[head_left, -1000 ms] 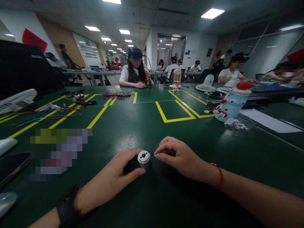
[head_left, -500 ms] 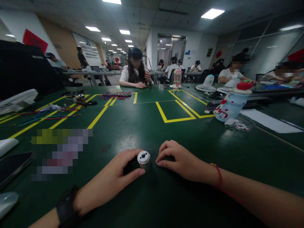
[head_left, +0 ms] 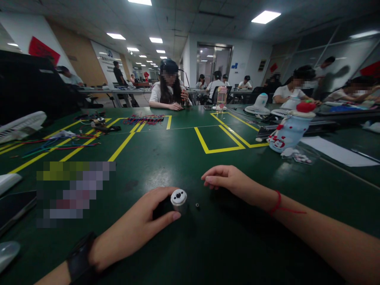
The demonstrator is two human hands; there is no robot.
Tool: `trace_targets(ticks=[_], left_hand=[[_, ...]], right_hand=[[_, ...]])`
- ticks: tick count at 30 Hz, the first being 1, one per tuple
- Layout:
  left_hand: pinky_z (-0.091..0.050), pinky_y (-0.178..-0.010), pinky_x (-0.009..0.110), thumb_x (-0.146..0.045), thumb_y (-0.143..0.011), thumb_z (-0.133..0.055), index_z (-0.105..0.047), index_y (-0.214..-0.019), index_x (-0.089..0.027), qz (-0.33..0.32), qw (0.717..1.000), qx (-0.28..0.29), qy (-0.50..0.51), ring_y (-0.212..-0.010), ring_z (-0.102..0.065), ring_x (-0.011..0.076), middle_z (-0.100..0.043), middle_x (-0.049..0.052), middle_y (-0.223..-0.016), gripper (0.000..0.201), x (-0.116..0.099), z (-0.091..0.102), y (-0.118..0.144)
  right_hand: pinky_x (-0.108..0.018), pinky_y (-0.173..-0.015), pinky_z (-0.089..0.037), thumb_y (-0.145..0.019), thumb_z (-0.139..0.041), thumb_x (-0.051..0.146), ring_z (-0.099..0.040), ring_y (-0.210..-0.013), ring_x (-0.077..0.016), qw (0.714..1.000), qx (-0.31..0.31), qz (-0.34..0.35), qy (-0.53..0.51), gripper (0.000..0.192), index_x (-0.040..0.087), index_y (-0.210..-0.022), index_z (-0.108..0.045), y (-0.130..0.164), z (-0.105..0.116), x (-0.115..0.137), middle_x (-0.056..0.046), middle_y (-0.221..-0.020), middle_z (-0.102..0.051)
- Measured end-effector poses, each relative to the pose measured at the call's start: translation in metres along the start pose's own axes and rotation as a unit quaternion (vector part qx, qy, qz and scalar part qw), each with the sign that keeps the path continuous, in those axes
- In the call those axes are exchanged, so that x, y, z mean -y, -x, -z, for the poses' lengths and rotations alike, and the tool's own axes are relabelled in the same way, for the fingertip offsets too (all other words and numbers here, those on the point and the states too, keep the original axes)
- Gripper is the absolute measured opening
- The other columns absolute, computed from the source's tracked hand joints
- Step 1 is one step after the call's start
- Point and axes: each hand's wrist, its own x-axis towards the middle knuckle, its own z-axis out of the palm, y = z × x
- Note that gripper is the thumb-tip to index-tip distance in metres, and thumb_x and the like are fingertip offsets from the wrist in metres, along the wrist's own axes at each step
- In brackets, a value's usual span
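Note:
A short silver metal cylinder stands upright on the green table. Its pale top has a dark centre hole and smaller holes around it. The thumb and fingers of my left hand are curved around it, holding it from the left. Just to the right of the cylinder lies a tiny dark ring-like part on the tabletop. My right hand hovers above and to the right of that part, apart from it. Its fingers are loosely bent, with nothing visible in them.
A blue bottle with a red lid stands at the right by a white paper sheet. Coloured wires lie at the far left. A co-worker sits across the table, which has yellow tape lines. A phone lies at the left edge.
My right hand has let go of the tiny ring-like part and moved up and right, leaving it on the table. The left hand and the cylinder have barely shifted.

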Motion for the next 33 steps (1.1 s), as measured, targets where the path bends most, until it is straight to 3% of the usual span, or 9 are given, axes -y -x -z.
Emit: trace_targets(ticks=[5,8,12,15,17,20,24,27,33], left_hand=[[-0.046,-0.101,0.040,-0.044,-0.085,-0.061,-0.050,-0.123,-0.036,-0.002,1.000,0.000,-0.007,-0.111,-0.058,0.0227,-0.060,-0.002,-0.124,0.040,0.003,-0.001,0.000],[-0.047,-0.099,0.040,-0.043,-0.085,-0.061,-0.051,-0.123,-0.034,-0.009,1.000,-0.005,-0.008,-0.110,-0.059,0.0234,-0.061,0.000,-0.123,0.040,0.003,-0.001,0.000],[-0.047,-0.098,0.040,-0.043,-0.085,-0.061,-0.051,-0.123,-0.034,-0.010,1.000,-0.004,-0.006,-0.109,-0.059,0.0234,-0.061,0.000,-0.123,0.040,0.003,-0.001,0.000],[-0.046,-0.099,0.039,-0.043,-0.085,-0.061,-0.051,-0.122,-0.035,-0.008,1.000,0.000,-0.001,-0.109,-0.059,0.0226,-0.062,-0.002,-0.121,0.039,0.002,-0.001,0.000],[-0.047,-0.098,0.038,-0.043,-0.085,-0.061,-0.052,-0.121,-0.035,-0.007,1.000,0.000,0.000,-0.107,-0.059,0.0223,-0.062,-0.002,-0.120,0.038,0.002,-0.001,0.000],[-0.047,-0.097,0.037,-0.042,-0.085,-0.062,-0.052,-0.120,-0.034,-0.008,1.000,-0.001,0.002,-0.106,-0.060,0.0218,-0.062,-0.002,-0.118,0.037,0.001,-0.002,0.000],[-0.047,-0.096,0.037,-0.041,-0.086,-0.062,-0.052,-0.119,-0.034,-0.010,1.000,0.004,0.006,-0.104,-0.059,0.0217,-0.062,-0.002,-0.116,0.035,-0.001,-0.002,-0.002],[-0.047,-0.095,0.038,-0.039,-0.086,-0.061,-0.053,-0.118,-0.033,-0.022,1.000,-0.004,0.010,-0.104,-0.059,0.0223,-0.062,-0.001,-0.116,0.033,-0.003,-0.002,-0.003],[-0.046,-0.096,0.038,-0.036,-0.087,-0.061,-0.049,-0.122,-0.035,-0.038,0.999,-0.007,0.024,-0.108,-0.056,0.0217,-0.060,-0.002,-0.120,0.036,-0.003,-0.004,-0.003]], right_hand=[[-0.024,-0.062,-0.043,-0.079,-0.067,0.033,-0.057,-0.069,-0.0110,0.995,-0.048,-0.018,-0.083,0.020,0.015,-0.089,-0.068,-0.003,-0.002,-0.004,-0.004,-0.082,-0.067],[-0.025,-0.061,-0.044,-0.079,-0.066,0.032,-0.057,-0.068,-0.0116,0.995,-0.059,-0.016,-0.073,0.019,0.015,-0.088,-0.068,-0.003,-0.003,-0.003,-0.004,-0.080,-0.066],[-0.026,-0.063,-0.045,-0.082,-0.063,0.030,-0.058,-0.070,-0.0128,0.997,-0.001,0.031,0.076,0.017,0.017,-0.092,-0.068,0.005,-0.009,0.000,-0.004,-0.083,-0.067],[-0.028,-0.067,-0.045,-0.079,-0.066,0.027,-0.058,-0.076,-0.0149,0.968,0.050,0.117,0.219,0.017,0.020,-0.094,-0.070,0.013,-0.019,0.004,-0.004,-0.090,-0.065],[-0.029,-0.070,-0.045,-0.076,-0.069,0.026,-0.057,-0.081,-0.0162,0.945,0.048,0.160,0.281,0.022,0.020,-0.097,-0.070,0.017,-0.024,0.005,-0.005,-0.094,-0.064],[-0.029,-0.071,-0.044,-0.075,-0.071,0.026,-0.056,-0.082,-0.0166,0.933,0.037,0.172,0.315,0.025,0.019,-0.099,-0.069,0.019,-0.028,0.005,-0.005,-0.095,-0.063],[-0.029,-0.074,-0.044,-0.078,-0.068,0.022,-0.057,-0.083,-0.0162,0.930,0.035,0.175,0.321,0.012,0.020,-0.090,-0.070,0.017,-0.028,0.003,-0.004,-0.093,-0.062],[-0.026,-0.070,-0.046,-0.081,-0.065,0.021,-0.057,-0.079,-0.0139,0.944,0.015,0.182,0.275,0.008,0.019,-0.088,-0.069,0.014,-0.030,0.006,-0.004,-0.093,-0.061],[-0.025,-0.073,-0.046,-0.083,-0.064,0.021,-0.057,-0.083,-0.0138,0.932,-0.066,0.281,0.221,0.008,0.020,-0.091,-0.067,0.005,-0.045,0.029,-0.002,-0.091,-0.060]])
